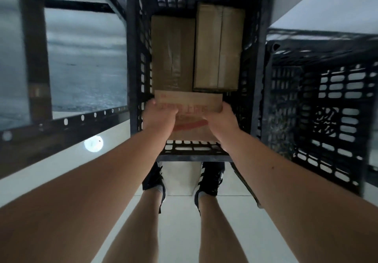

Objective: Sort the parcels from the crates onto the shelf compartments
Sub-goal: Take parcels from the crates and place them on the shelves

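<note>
Inside the crate (134,68), a parcel (192,103) sits gripped between both hands.

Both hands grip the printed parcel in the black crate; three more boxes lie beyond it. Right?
Two, not three, per the head view: left box and right box. Left hand and right hand do grip the printed parcel in the black crate.

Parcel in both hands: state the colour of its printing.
Red lettering and a red stripe on the brown parcel, clearest in the head view.
</note>
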